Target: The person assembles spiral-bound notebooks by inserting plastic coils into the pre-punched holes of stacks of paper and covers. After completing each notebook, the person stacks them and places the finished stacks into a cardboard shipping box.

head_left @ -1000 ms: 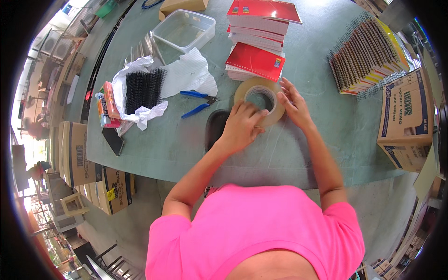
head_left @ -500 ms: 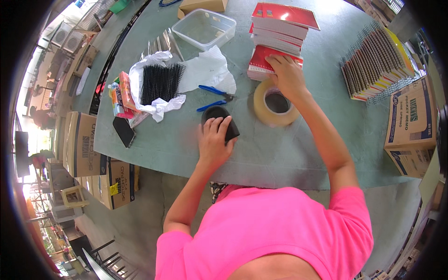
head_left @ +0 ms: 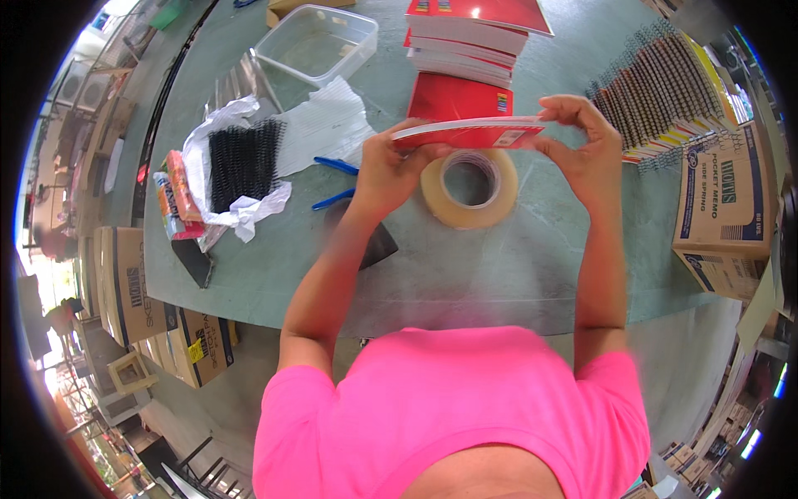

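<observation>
A thin red-covered notebook [head_left: 474,135] is held up edge-on above the table, its white page edges showing on the far side. My left hand [head_left: 389,173] grips its left end, thumb underneath along the cover. At the other end, the thumb and fingers of my right hand [head_left: 588,150] close around the corner. Just beyond it lies a stack of red notebooks [head_left: 465,54], with one red cover [head_left: 453,96] at its near side. Beneath the held notebook sits a wide roll of clear tape [head_left: 436,198]. A black curved object [head_left: 378,248] is partly hidden behind my left forearm.
Blue-handled pliers [head_left: 334,200] lie left of my left hand. Black wire coils [head_left: 243,166] rest on crumpled white paper [head_left: 320,125], near a clear plastic tub [head_left: 366,37]. Spiral-bound books [head_left: 657,91] stand at right, beside a cardboard box [head_left: 721,204].
My left hand has left the black object and now grips the notebook. My right hand has lifted that notebook off the near part of the stack, and both hands now hold it edge-on.
</observation>
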`<action>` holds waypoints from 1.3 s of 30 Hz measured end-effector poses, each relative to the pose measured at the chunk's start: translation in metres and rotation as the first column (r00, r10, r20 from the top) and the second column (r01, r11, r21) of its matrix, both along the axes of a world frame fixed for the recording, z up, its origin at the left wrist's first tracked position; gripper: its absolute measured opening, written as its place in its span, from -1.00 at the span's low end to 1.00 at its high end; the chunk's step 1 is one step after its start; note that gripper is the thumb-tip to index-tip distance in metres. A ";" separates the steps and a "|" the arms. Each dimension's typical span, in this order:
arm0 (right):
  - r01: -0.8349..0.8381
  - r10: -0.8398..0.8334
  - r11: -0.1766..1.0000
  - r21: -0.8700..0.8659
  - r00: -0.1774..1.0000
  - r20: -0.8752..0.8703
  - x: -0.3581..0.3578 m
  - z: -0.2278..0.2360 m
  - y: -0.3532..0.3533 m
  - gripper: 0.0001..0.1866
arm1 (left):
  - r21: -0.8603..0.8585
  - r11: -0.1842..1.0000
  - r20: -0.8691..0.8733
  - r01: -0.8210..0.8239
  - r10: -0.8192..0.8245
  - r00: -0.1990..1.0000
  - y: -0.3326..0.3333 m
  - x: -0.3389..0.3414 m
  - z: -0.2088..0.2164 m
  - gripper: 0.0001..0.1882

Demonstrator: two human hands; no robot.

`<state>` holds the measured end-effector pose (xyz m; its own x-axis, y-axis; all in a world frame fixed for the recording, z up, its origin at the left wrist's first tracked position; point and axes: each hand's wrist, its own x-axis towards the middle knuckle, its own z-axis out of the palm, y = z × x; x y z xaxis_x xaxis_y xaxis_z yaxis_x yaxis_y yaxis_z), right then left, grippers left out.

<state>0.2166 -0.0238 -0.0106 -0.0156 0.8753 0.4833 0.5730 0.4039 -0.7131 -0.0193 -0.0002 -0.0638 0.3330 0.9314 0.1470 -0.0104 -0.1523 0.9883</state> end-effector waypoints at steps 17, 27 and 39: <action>-0.217 -0.067 0.916 -0.337 0.746 -0.663 -0.036 -0.065 -0.017 -0.75 | -0.031 0.998 0.008 0.057 -0.057 0.998 -0.004 0.019 -0.013 -0.72; 0.167 -0.160 0.985 0.051 0.980 -0.117 -0.042 -0.068 -0.016 -0.69 | -0.047 0.991 0.029 0.123 -0.122 0.992 0.006 0.014 -0.035 -0.77; -0.055 0.065 0.997 -0.051 0.976 0.207 -0.059 -0.048 -0.015 -0.88 | 0.272 0.937 -0.577 -0.217 0.340 0.742 0.041 -0.095 -0.006 -0.78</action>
